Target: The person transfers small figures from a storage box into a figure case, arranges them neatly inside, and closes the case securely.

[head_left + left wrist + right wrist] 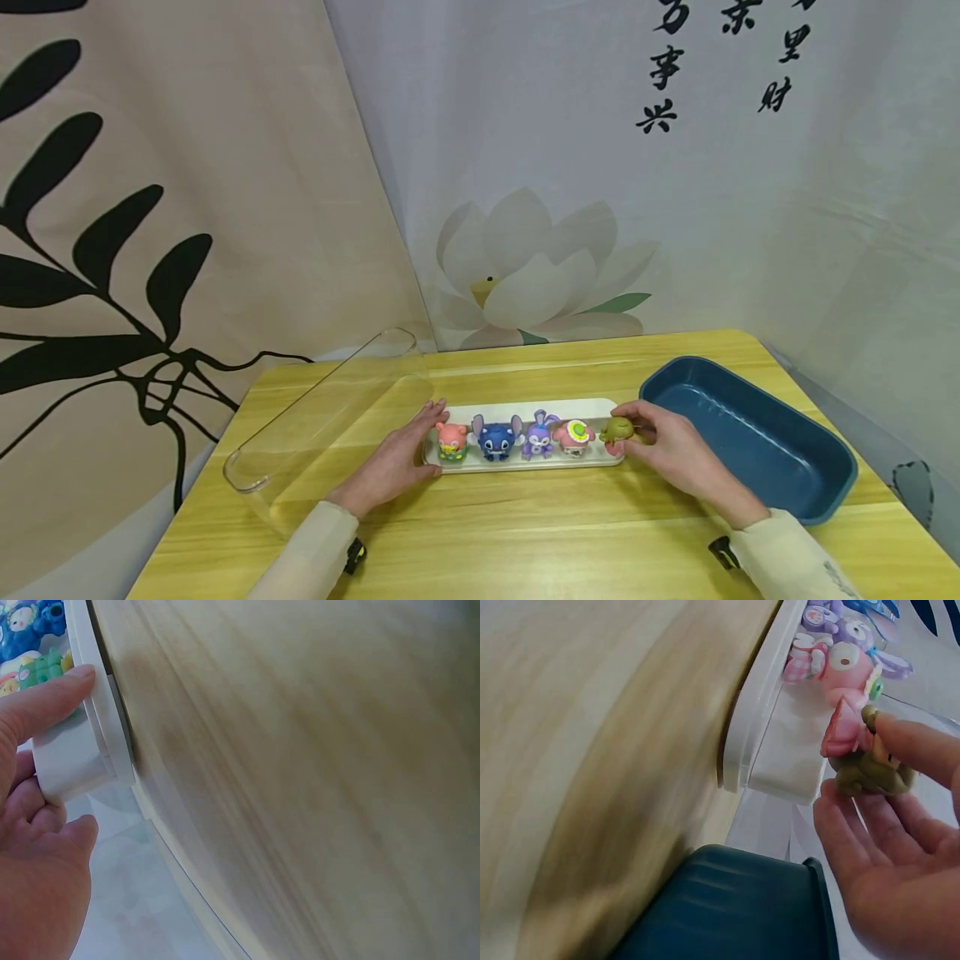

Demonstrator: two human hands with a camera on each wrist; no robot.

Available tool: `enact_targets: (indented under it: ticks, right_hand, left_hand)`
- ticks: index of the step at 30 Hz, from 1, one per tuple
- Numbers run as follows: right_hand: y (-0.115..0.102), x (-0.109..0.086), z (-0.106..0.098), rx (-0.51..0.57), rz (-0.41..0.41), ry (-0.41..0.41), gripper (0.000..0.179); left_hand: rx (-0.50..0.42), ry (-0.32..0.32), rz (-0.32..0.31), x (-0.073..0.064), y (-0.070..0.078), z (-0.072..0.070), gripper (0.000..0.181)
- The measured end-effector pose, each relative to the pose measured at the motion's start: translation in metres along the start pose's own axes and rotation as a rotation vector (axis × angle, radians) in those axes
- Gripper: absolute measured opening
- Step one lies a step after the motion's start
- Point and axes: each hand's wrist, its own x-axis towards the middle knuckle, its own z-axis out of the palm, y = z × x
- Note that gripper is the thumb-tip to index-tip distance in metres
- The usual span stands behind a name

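A long white display base (525, 467) lies on the table with a row of small toy figurines on it: a pink one in green (452, 442), a blue big-eared one (496, 438), a purple rabbit-eared one (538, 437) and a pink one with a bright round cap (574, 437). My left hand (401, 454) grips the base's left end, thumb at the near edge and fingers round the far side. At the right end, my right hand (671, 442) pinches an olive-green and pink figurine (874, 772) between thumb and fingers, close over the base.
A clear, see-through cover (330, 417) lies slanted on the table's left side. A dark blue rectangular tub (750, 450) stands at the right, just beyond my right hand. Behind the yellow wooden table (517, 533) hangs a printed cloth (540, 167).
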Motion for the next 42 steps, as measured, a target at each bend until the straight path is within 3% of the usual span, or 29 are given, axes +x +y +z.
enact_targets:
  ticks: [12, 22, 32, 42]
  right_hand:
    - [0.006, 0.005, 0.008, -0.081, -0.026, 0.034, 0.033]
    - [0.005, 0.008, 0.014, -0.266, -0.07, 0.095, 0.034]
    - [0.004, 0.009, 0.02, -0.311, -0.11, 0.126, 0.033]
    - [0.004, 0.009, 0.023, -0.29, -0.09, 0.1, 0.03]
  left_hand:
    - [-0.008, -0.003, -0.009, -0.001, 0.001, 0.0, 0.087]
    - [-0.007, -0.002, -0.003, 0.0, 0.001, 0.0, 0.087]
    - [-0.014, -0.002, -0.011, 0.001, 0.001, -0.001, 0.086]
    - [-0.009, 0.0, -0.001, 0.0, 0.001, -0.001, 0.086]
